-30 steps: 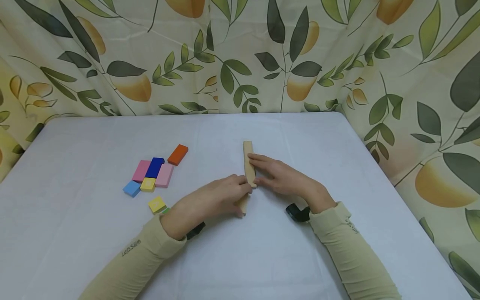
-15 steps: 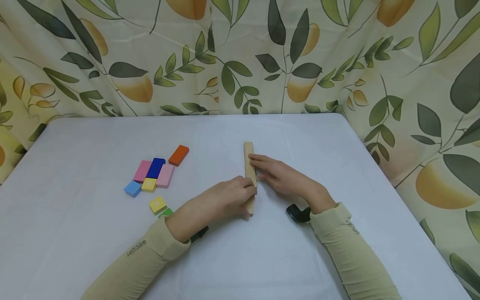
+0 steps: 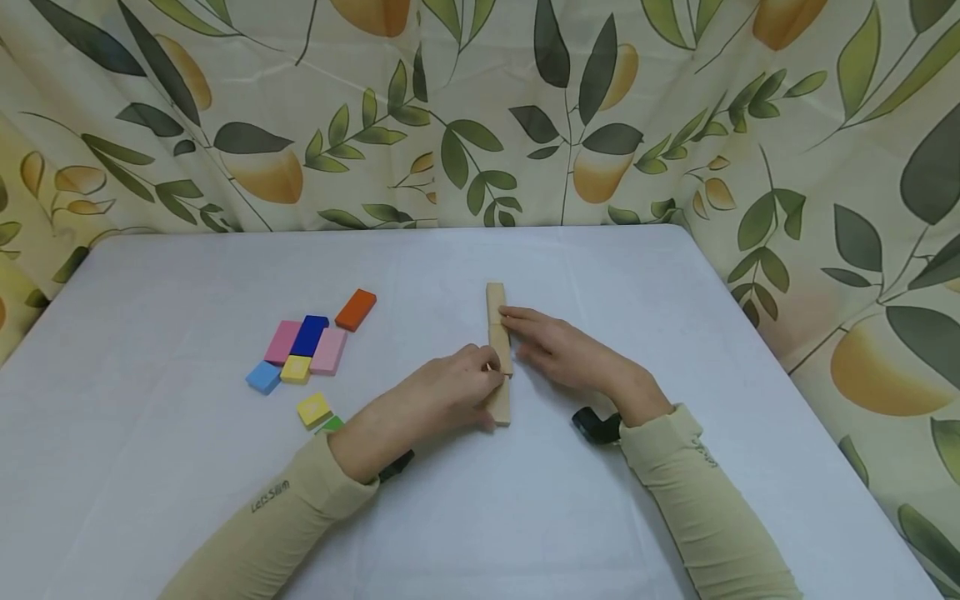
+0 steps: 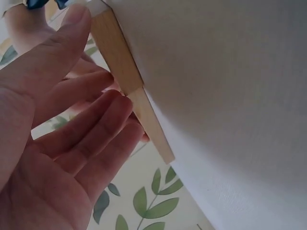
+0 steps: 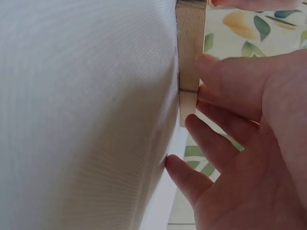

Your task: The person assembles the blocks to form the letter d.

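Observation:
Three plain wooden blocks lie end to end in a row on the white table: a far block, a middle block and a near block. From the left side, my left hand touches the row near the lower joint. The left wrist view shows that hand's fingers extended, their tips beside the wood, and its thumb by the near end. My right hand rests along the right side, its fingertips touching the blocks. In the right wrist view its fingers are spread and fairly straight.
Left of the row lie loose coloured blocks: orange, dark blue, pink, light blue, several others. A green block is partly behind the left wrist. A patterned curtain hangs beyond the table.
The near block, slanted and offset a second ago, has moved right into line with the others. My left fingers have drawn back a little from over it. The right hand has barely moved.

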{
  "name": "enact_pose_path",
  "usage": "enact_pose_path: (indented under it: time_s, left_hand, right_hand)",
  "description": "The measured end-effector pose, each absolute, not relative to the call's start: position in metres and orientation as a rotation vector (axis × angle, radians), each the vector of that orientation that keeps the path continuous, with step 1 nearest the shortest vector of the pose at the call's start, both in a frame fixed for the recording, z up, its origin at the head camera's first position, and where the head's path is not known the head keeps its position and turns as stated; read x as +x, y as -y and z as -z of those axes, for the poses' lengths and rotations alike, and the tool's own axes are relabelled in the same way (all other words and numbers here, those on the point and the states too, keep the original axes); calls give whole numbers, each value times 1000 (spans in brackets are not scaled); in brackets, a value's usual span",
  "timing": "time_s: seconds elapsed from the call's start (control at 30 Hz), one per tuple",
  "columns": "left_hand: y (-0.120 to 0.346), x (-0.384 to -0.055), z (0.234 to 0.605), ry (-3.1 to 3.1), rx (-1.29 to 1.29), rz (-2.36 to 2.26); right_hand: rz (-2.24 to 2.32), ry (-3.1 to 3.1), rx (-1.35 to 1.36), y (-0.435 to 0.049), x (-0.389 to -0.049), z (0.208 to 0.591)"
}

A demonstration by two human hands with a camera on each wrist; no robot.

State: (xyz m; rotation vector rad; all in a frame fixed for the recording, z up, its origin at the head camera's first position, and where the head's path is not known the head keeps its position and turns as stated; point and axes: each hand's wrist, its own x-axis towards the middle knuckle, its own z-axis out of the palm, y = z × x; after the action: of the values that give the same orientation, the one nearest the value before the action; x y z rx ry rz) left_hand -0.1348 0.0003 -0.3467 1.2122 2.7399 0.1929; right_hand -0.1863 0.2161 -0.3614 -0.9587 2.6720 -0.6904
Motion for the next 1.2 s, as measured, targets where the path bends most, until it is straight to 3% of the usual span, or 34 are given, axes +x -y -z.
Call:
enact_pose_path:
  time_s: [0.53, 1.2]
  left_hand:
    - [0, -136, 352, -2814, 1408, -189]
    - [-11, -143, 350, -2829, 1038, -183]
  right_hand:
    - [680, -2650, -887, -216, -188, 359]
    - [677, -2631, -828, -217, -185, 359]
